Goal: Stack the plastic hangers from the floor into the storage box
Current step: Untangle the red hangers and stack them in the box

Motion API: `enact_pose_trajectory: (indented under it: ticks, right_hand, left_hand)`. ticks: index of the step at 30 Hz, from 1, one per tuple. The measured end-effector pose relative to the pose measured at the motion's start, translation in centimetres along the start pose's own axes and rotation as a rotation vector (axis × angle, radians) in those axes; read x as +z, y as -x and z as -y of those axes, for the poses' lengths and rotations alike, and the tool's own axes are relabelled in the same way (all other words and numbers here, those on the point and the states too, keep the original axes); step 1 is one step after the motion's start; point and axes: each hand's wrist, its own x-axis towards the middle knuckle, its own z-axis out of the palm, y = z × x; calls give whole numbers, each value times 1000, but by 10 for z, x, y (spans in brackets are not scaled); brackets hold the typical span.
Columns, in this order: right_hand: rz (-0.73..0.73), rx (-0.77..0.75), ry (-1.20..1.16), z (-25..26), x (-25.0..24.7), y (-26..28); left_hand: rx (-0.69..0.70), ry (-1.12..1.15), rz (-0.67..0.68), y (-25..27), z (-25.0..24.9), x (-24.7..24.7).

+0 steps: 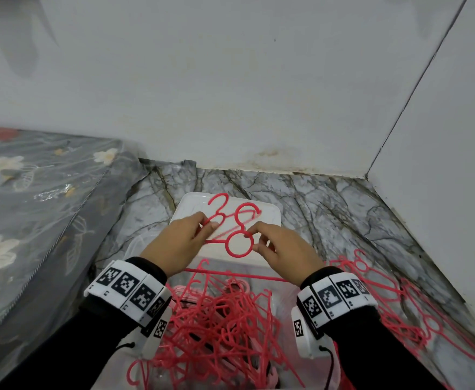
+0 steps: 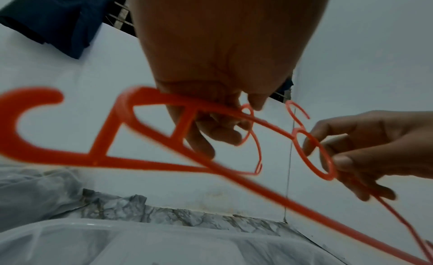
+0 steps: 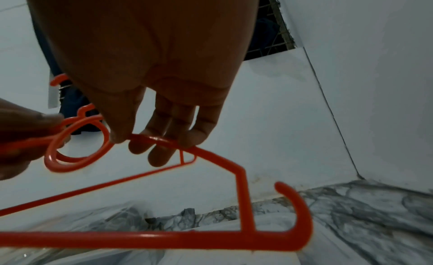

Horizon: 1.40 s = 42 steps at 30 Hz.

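Head view: left hand (image 1: 184, 243) and right hand (image 1: 284, 250) pinch hangers (image 1: 237, 243) — box (image 1: 284, 299) below.

Open marbled floor (image 1: 301, 204) is seen beyond the white lid (image 1: 270, 218) up to the wall (image 1: 230, 94). Passage leftward is blocked by the flowered mattress (image 1: 33, 206); nearer, tangled red hangers (image 1: 225, 333) fill the box, with more heaped rightward.

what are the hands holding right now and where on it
Both hold red plastic hangers above the box: the left hand pinches one near its neck, the right hand pinches another's ring.
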Motion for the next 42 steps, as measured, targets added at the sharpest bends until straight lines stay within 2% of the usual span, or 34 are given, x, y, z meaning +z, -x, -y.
enact_pose_trajectory:
  ticks: [6,8,10,12,14,16,22,28,30,32,35,37,40,42]
  right_hand:
    - [34,58,-154,-1,0,0]
    - [-3,142,-339,0,1,-2]
    - [-42,258,-590,4,4,-5]
    - [-50,321,-820,12,7,-8]
    - [-41,311,-947,20,13,-10]
    - [-45,279,-977,27,18,-10]
    - [-156,200,-830,35,30,-11]
    - [-180,211,-855,26,20,-13]
    - [-261,210,-655,18,11,-13]
    - [-281,164,-283,8,6,-11]
    - [-111,63,168,3,5,-7]
    - [-29,13,381,5,10,-7]
    - [-6,-4,434,7,16,-8]
    - [-33,18,370,8,20,-8]
  left_hand:
    - [-35,-64,-442,-10,21,-26]
    - [-59,-57,-490,-10,24,-32]
    - [-104,-21,-443,-9,24,-32]
    - [-166,84,-324,-7,19,-25]
    - [-196,223,-175,-4,9,-15]
    - [-184,308,-54,-1,-4,-6]
    - [-51,313,177,9,-27,16]
    - [97,69,102,6,-24,20]
    - [115,0,77,4,-19,18]
    - [117,-12,91,4,-16,15]
    - [143,23,138,6,-15,12]
    - [161,-78,129,8,-17,13]
    - [129,-480,25,8,-15,19]
    - [63,-618,-30,8,-11,23]
